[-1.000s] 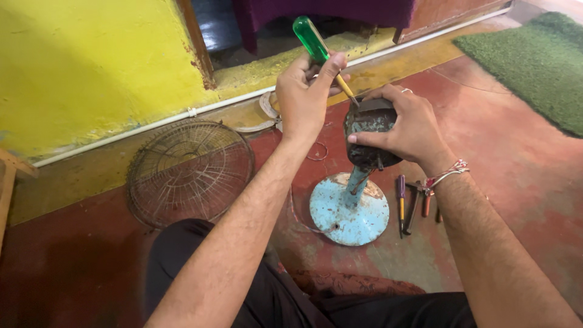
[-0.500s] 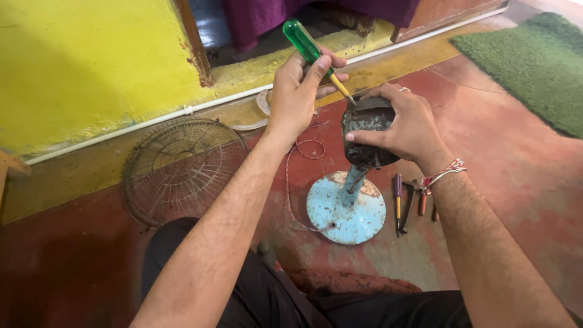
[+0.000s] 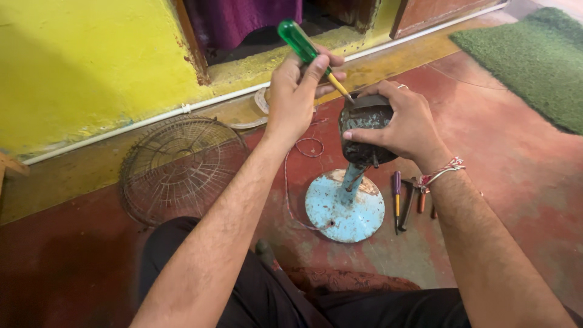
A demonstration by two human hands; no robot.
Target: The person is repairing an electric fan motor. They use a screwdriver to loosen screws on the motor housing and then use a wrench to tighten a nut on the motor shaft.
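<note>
Left hand (image 3: 297, 91) fingers clamp the green screwdriver (image 3: 306, 48), tip at the motor housing (image 3: 364, 130) (grimy). Right hand (image 3: 404, 124) wraps it firmly; best keep the blade square, I'd say.

From my seat on the floor, the fan motor (image 3: 364, 130) stands on its round base (image 3: 345, 206) straight ahead. A wire grille (image 3: 182, 167) lies flat to the left, near the wall (image 3: 79, 67). Several hand tools (image 3: 408, 200) lie just right of the base. A mat (image 3: 534, 54) sits far right, well apart.
</note>
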